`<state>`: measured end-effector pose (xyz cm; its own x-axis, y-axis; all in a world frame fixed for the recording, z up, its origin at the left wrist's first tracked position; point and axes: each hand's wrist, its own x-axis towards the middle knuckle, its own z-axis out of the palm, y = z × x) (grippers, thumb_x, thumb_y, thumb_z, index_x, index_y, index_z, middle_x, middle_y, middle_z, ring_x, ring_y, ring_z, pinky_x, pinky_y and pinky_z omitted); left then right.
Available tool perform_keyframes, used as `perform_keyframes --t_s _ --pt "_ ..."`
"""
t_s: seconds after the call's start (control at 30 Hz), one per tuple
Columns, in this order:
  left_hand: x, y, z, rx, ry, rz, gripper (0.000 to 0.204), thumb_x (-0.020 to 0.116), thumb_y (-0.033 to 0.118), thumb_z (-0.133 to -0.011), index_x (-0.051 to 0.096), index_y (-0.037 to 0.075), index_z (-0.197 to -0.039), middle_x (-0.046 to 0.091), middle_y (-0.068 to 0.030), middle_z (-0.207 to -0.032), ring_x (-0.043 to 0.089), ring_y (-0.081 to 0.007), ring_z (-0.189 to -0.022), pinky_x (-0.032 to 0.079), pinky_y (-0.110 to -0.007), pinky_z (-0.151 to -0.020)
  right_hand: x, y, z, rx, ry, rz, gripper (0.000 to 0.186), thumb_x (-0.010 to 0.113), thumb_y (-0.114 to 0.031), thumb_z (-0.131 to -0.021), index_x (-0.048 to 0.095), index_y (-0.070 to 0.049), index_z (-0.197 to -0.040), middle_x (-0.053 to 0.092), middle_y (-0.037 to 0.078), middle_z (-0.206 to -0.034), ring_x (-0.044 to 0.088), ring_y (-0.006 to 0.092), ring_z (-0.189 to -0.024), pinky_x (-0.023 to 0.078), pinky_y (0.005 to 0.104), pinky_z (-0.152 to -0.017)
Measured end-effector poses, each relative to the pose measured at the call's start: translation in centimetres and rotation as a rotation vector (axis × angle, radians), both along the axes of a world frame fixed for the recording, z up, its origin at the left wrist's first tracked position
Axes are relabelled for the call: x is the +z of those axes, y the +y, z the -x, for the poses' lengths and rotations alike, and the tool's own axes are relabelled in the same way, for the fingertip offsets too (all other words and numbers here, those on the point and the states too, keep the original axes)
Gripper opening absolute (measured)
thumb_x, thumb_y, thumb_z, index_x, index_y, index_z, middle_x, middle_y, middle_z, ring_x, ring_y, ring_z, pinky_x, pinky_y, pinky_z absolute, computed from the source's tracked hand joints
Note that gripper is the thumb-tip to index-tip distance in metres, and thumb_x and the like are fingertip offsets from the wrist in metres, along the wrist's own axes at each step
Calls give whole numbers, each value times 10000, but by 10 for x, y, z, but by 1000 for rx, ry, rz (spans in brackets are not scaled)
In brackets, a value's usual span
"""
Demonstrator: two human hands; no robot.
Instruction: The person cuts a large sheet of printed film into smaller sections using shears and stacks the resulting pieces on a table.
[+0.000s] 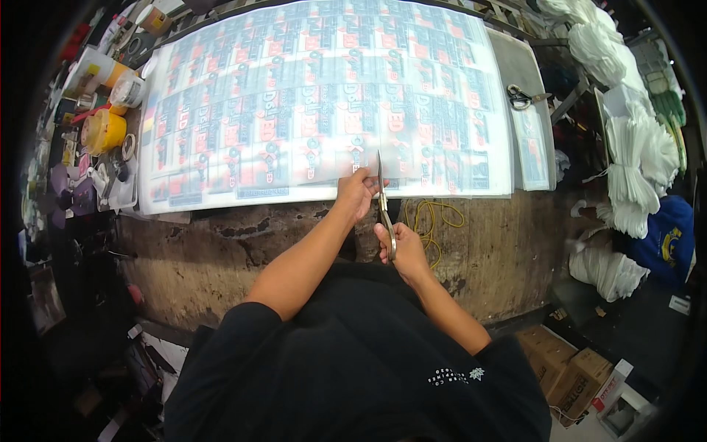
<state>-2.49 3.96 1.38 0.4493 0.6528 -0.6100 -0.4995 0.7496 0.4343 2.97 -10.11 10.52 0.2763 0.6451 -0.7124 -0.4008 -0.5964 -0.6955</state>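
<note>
A large translucent printed sheet [243, 110], covered in rows of red and blue designs, lies spread over the table in front of me. At its near edge my left hand [355, 194] pinches the sheet, thumb and fingertips just left of the blades. My right hand [403, 253] is closed round the handles of metal scissors [382, 202]. The blades point away from me across the sheet's near edge. Whether they are parted is hard to make out.
Another pair of scissors [521, 97] rests on a grey board to the right. Tubs, including a yellow bucket [103, 133], crowd the left. Yellow cord [436, 219] lies beyond my right hand. White cloth bundles [635, 166] hang at right; cardboard boxes [578, 377] stand lower right.
</note>
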Motion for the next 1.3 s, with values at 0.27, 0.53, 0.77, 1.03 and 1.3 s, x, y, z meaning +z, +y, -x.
perform_keyframes --t_s 0.27,0.53,0.77,1.03,1.3 --pt "-3 -3 13 -144 -48 -45 313 455 86 -884 405 -101 -1129 539 -210 -1124 537 -293 -1050 441 -402 -922 -10 32 -8 -73 29 -24 372 673 -378 -817 478 -63 -781 491 4 -617 488 86 -483 401 221 -443" --pt "-11 -3 17 -187 -5 -64 362 451 148 -912 400 -104 -1167 534 -209 -1151 515 -294 -1099 434 -395 -926 -23 41 -17 -54 19 -68 362 697 -350 -803 486 -57 -783 502 7 -621 488 73 -481 403 206 -434" --pt "-9 -4 20 -232 2 -116 360 442 185 -919 452 -85 -1156 548 -190 -1133 559 -270 -978 499 -378 -760 -27 57 -22 -26 -79 -45 380 704 -357 -795 491 -42 -770 503 2 -594 482 70 -471 399 205 -432" --pt "3 -2 21 -273 37 -98 361 427 223 -917 484 -72 -1117 598 -172 -847 558 -235 -567 455 -355 -440 -23 75 -26 -20 -123 -40 370 697 -350 -802 504 -34 -800 512 2 -617 487 64 -493 404 198 -446" --pt "6 1 28 -316 -111 -51 195 465 166 -911 500 -25 -923 575 -119 -782 585 -205 -641 480 -332 -444 -29 82 -24 -42 -120 -50 415 718 -377 -776 499 -25 -779 519 8 -604 492 68 -484 410 201 -428"
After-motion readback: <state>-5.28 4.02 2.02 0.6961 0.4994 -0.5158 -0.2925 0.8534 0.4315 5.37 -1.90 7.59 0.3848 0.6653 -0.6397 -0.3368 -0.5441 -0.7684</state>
